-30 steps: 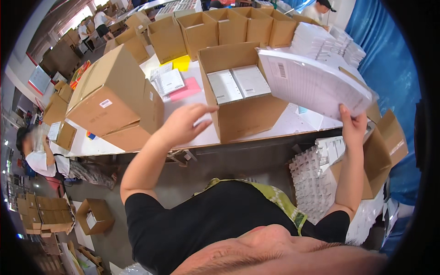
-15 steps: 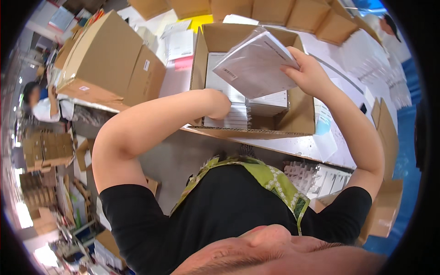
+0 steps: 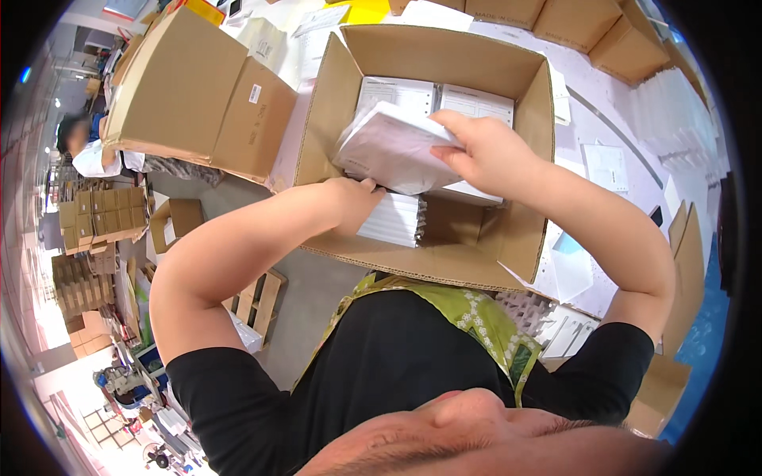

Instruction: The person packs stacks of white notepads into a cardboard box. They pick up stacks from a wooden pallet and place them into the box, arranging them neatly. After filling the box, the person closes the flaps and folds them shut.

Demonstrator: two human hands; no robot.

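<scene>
My right hand (image 3: 480, 151) grips a plastic-wrapped pack of white paper (image 3: 397, 151) by its right edge, thumb and fingers closed on it. The pack is tilted inside an open cardboard box (image 3: 429, 266). At the box's left wall, my left hand (image 3: 353, 205) is by the pack's lower corner, one fingertip at its edge; its other fingers are bent and mostly hidden. Just under that hand, a row of white paper packs (image 3: 393, 220) stands in the box. Behind the held pack lie more white packs with punched holes (image 3: 476, 103).
A large closed carton (image 3: 190, 87) stands on the table at left. Several brown cartons (image 3: 583, 24) line the far edge. White paper stacks (image 3: 675, 111) are at far right. Another person (image 3: 91, 151) is at far left. A wooden pallet (image 3: 258, 297) lies on the floor.
My right hand has lowered the pack leftward and down into the box. My left hand has shifted slightly left and down, now by the pack's lower corner. The view has shifted, too.
</scene>
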